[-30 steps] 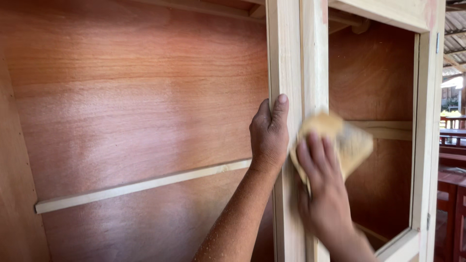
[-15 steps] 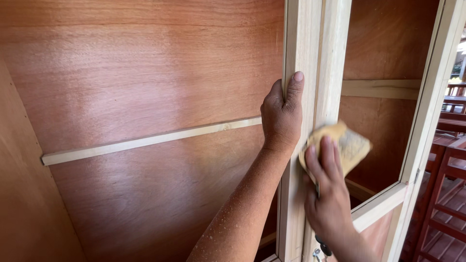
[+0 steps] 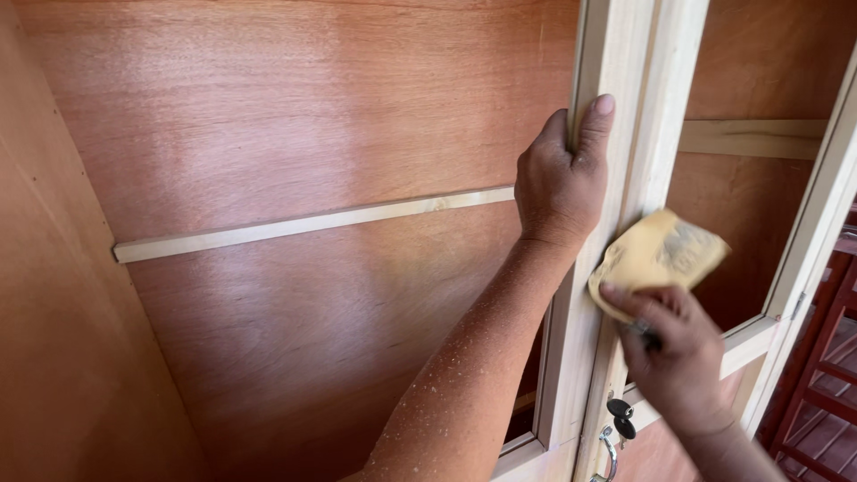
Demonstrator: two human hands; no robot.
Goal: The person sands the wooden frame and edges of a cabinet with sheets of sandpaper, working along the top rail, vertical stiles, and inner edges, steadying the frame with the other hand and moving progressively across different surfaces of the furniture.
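My left hand [image 3: 561,183] grips the edge of a pale, unfinished wooden door stile [image 3: 616,80] of a cabinet, thumb pointing up along it. My forearm is speckled with sawdust. My right hand [image 3: 674,353] holds a folded piece of tan sandpaper [image 3: 656,259] pressed against the neighbouring pale stile [image 3: 665,107], just below and right of my left hand. A small dark key [image 3: 619,416] hangs in a metal lock low on the stile.
Reddish-brown plywood [image 3: 295,107] forms the cabinet's back, crossed by a thin pale batten [image 3: 303,225]. A plywood side wall [image 3: 54,339] stands at the left. Another pale frame post [image 3: 817,232] and dark red wooden furniture [image 3: 826,393] are at the right.
My right hand has slid the sandpaper down the stile. The view has shifted, so my left hand sits higher in frame while still gripping the same stile.
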